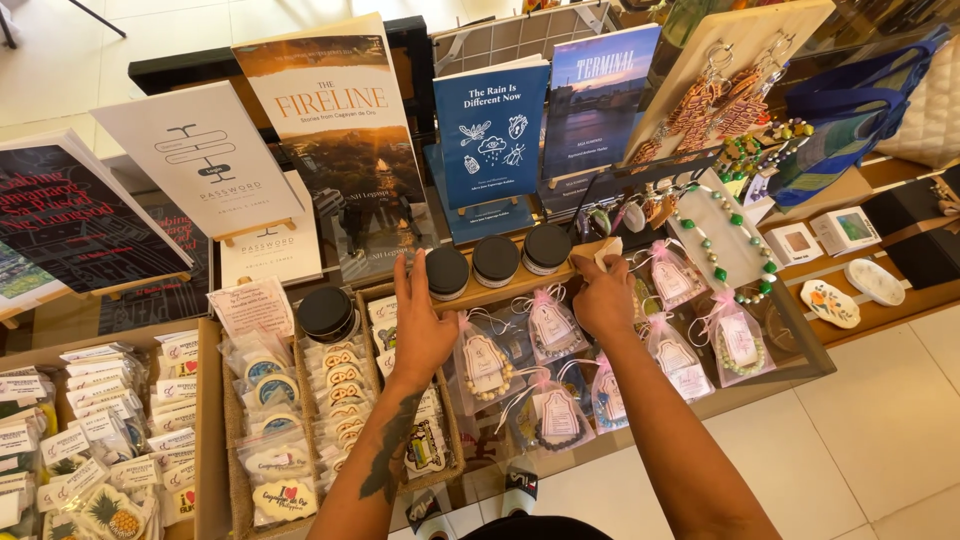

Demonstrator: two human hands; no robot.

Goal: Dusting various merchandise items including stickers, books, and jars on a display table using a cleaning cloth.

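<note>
Two hands at a craft stall's row of black-lidded jars.
Standing books (340, 130) line the far side. The left hand (420, 325), open and flat, fingertips touching the leftmost jar (446, 272); the right hand (603, 298) pinches a small pale tag (608, 252) right of the jars, above pink-ribboned bracelet pouches (552, 325).

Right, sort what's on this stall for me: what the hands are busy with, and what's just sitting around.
In hand:
- left hand, fingers reaching a black-lidded jar
- right hand, pinching a small pale tag
- two more black-lidded jars between them

Lying about:
- standing books
- pink-ribboned pouches
- sticker packs
- beaded necklace
</note>
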